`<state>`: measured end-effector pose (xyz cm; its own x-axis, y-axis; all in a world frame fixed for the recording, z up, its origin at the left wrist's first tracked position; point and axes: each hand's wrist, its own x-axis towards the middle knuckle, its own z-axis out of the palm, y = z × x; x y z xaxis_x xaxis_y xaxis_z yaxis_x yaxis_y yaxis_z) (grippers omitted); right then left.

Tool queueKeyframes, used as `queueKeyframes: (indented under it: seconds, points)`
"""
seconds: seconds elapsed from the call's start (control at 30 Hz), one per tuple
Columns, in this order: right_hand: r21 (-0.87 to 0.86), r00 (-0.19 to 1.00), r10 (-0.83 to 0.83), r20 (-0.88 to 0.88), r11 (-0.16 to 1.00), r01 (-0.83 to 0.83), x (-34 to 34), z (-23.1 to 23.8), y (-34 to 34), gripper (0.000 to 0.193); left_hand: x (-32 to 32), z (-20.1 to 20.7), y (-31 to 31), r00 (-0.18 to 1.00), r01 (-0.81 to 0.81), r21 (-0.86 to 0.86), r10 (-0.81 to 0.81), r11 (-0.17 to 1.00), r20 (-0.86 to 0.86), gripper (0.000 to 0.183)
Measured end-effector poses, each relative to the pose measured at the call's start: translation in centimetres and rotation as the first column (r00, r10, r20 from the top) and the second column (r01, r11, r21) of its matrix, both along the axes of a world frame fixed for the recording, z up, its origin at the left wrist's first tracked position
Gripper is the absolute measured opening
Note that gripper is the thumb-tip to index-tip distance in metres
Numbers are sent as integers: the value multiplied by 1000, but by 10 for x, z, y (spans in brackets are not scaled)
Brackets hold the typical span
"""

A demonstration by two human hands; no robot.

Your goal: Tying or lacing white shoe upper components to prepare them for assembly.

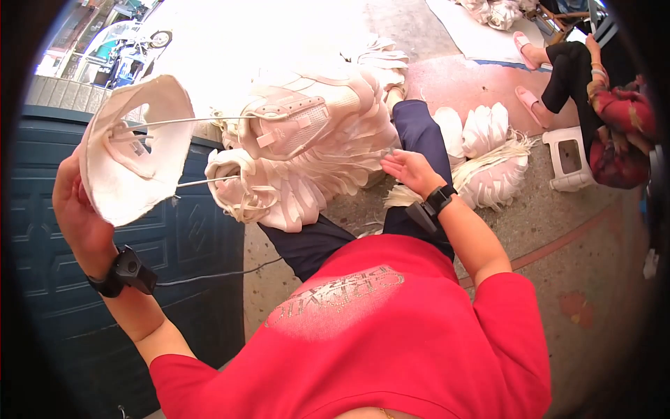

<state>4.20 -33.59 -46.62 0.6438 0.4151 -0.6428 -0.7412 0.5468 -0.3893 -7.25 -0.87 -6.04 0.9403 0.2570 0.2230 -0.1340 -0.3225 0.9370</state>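
Note:
My left hand [80,209] grips the outer edge of a pale shoe upper [129,195], its fingers partly hidden behind it. Two thin metal rods [188,121] run from this upper to a bunch of pale shoe uppers [328,157], packed side by side over my lap. The nearest upper in the bunch shows eyelet holes and a mesh panel. My right hand [413,172] is just right of the bunch, fingers stretched out toward it and apart from the held upper. A small greyish glint shows at its fingertips, too small to make out.
More bundled uppers with loose pale laces [492,167] lie on the floor right of my leg. A white plastic stool [569,157] stands beyond, beside a seated person in pink slippers [529,105]. A dark blue panelled door [181,244] flanks my left; a cable [216,274] runs from it.

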Motion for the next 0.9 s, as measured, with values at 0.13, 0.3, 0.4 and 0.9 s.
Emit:
queueKeyframes:
  seconds: [0.13, 0.3, 0.4, 0.9]
  points:
    - [148, 962, -273, 15, 952, 268, 20, -9, 18, 42, -16, 2, -1, 998, -36, 415, 53, 909, -28, 38]
    - [-213, 989, -112, -93, 973, 90, 37, -16, 47, 34, -47, -2, 9, 947, -313, 599, 197, 737, 252, 54]
    - [-300, 935, -220, -277, 945, 133, 45, -51, 48, 26, -32, -16, 12, 924, -376, 631, 218, 679, 316, 54]
    - [95, 995, -95, -24, 991, 97, 35, -67, 11, 30, -58, -18, 37, 925, -375, 788, 143, 489, 351, 56]
